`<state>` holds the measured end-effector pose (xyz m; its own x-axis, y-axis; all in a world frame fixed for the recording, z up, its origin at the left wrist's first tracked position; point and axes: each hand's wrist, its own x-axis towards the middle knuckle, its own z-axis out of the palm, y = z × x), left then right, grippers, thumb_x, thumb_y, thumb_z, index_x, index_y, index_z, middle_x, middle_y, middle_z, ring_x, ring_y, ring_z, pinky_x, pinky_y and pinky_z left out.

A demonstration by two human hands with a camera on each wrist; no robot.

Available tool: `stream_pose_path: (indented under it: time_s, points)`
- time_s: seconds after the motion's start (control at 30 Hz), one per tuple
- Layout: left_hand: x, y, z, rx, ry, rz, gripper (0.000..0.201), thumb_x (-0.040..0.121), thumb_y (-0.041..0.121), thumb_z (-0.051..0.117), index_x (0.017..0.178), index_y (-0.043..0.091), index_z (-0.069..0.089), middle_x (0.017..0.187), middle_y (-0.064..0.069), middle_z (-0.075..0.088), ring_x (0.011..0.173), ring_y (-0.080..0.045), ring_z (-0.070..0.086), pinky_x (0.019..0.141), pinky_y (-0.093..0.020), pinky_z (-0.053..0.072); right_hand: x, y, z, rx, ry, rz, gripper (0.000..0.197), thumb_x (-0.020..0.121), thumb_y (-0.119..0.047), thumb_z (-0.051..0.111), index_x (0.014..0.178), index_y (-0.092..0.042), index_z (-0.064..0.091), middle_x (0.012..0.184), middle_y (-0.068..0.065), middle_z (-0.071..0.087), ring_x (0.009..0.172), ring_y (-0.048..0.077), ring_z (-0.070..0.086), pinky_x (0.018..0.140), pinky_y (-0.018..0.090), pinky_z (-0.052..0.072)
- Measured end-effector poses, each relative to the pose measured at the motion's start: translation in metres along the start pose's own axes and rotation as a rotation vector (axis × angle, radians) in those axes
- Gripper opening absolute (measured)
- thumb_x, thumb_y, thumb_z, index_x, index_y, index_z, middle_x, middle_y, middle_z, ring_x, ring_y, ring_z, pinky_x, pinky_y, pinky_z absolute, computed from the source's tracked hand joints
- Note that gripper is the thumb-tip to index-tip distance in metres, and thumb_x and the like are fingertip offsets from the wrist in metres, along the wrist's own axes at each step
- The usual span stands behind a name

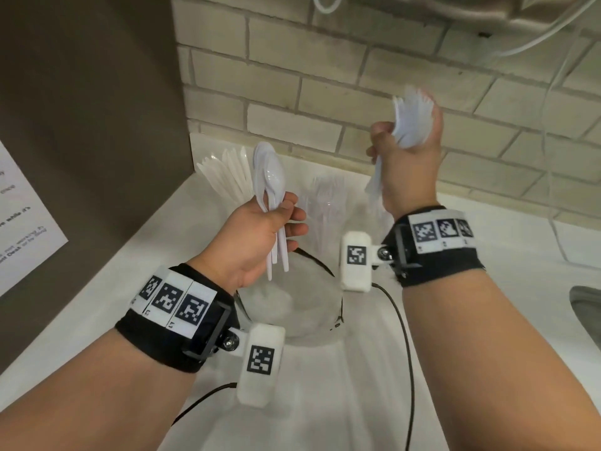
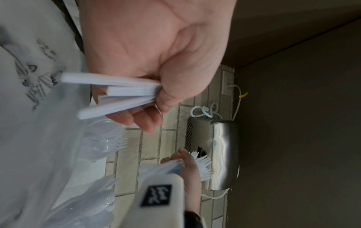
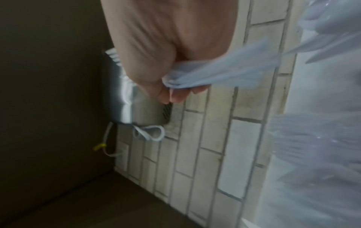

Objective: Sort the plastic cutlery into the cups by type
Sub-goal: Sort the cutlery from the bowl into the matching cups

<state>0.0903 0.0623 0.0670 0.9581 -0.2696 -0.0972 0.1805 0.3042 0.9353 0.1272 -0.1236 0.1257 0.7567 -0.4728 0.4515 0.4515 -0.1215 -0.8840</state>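
Note:
My left hand (image 1: pixel 289 222) grips a bunch of white plastic spoons (image 1: pixel 268 177) by the handles, bowls pointing up, above the counter. Their handles (image 2: pixel 109 92) fan out from the fist in the left wrist view. My right hand (image 1: pixel 403 151) is raised near the brick wall and grips a bunch of white forks (image 1: pixel 411 118), tines up; their handles (image 3: pixel 224 72) look blurred. A clear cup of knives (image 1: pixel 227 177) stands at the back left. Beside it stands a clear cup of forks (image 1: pixel 325 203). A third clear cup (image 1: pixel 292 307) sits below my hands, its contents unclear.
The white counter (image 1: pixel 325 402) meets a tan brick wall (image 1: pixel 292 76). A brown panel (image 1: pixel 81 109) with a paper notice (image 1: pixel 19 216) closes off the left. A steel dispenser (image 1: pixel 455 8) and white cable (image 1: pixel 553 125) hang on the wall. A sink edge (image 1: pixel 585 314) shows at right.

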Motion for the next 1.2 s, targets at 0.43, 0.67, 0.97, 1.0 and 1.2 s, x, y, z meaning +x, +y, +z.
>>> stream_pose_path:
  time_s: [0.43, 0.67, 0.97, 1.0, 1.2]
  points:
    - [0.005, -0.004, -0.015, -0.056, 0.101, -0.028, 0.010, 0.096, 0.015, 0.053, 0.098, 0.015, 0.062, 0.068, 0.004, 0.065, 0.062, -0.010, 0.064, 0.067, -0.032, 0.049, 0.013, 0.089, 0.032, 0.196, -0.081, 0.252, 0.039, 0.084, 0.002, 0.066, 0.120, 0.001, 0.050, 0.084, 0.002, 0.065, 0.061, 0.015, 0.061, 0.075, 0.036, 0.052]
    - [0.007, -0.007, -0.015, -0.056, 0.121, -0.038, 0.010, 0.095, 0.016, 0.053, 0.096, 0.014, 0.063, 0.072, 0.001, 0.063, 0.062, -0.012, 0.064, 0.067, -0.032, 0.048, 0.008, 0.108, 0.023, 0.240, -0.086, 0.367, 0.034, 0.081, 0.003, 0.070, 0.112, -0.003, 0.059, 0.092, 0.001, 0.070, 0.084, 0.022, 0.065, 0.088, 0.040, 0.055]
    - [0.007, -0.007, -0.015, -0.067, 0.122, -0.044, 0.011, 0.096, 0.014, 0.053, 0.095, 0.015, 0.064, 0.071, 0.002, 0.063, 0.062, -0.012, 0.063, 0.063, -0.029, 0.049, 0.006, 0.102, 0.015, 0.245, -0.100, 0.334, 0.051, 0.068, 0.011, 0.077, 0.106, -0.019, 0.060, 0.100, 0.017, 0.067, 0.088, 0.021, 0.065, 0.076, 0.026, 0.054]
    - [0.007, -0.007, -0.015, -0.068, 0.120, -0.046, 0.011, 0.096, 0.014, 0.053, 0.095, 0.015, 0.064, 0.072, 0.001, 0.063, 0.063, -0.012, 0.063, 0.064, -0.030, 0.049, 0.005, 0.101, 0.015, 0.203, -0.106, 0.308, 0.050, 0.068, 0.007, 0.079, 0.106, -0.020, 0.061, 0.102, 0.017, 0.067, 0.089, 0.020, 0.065, 0.076, 0.025, 0.054]
    - [0.008, -0.008, -0.013, -0.064, 0.117, -0.052, 0.010, 0.096, 0.015, 0.054, 0.095, 0.015, 0.064, 0.074, 0.001, 0.063, 0.064, -0.012, 0.063, 0.063, -0.029, 0.050, -0.004, 0.102, 0.010, -0.279, -0.235, 0.073, 0.027, 0.096, -0.026, 0.056, 0.118, -0.014, 0.066, 0.120, 0.001, 0.067, 0.111, 0.006, 0.059, 0.094, 0.010, 0.042]
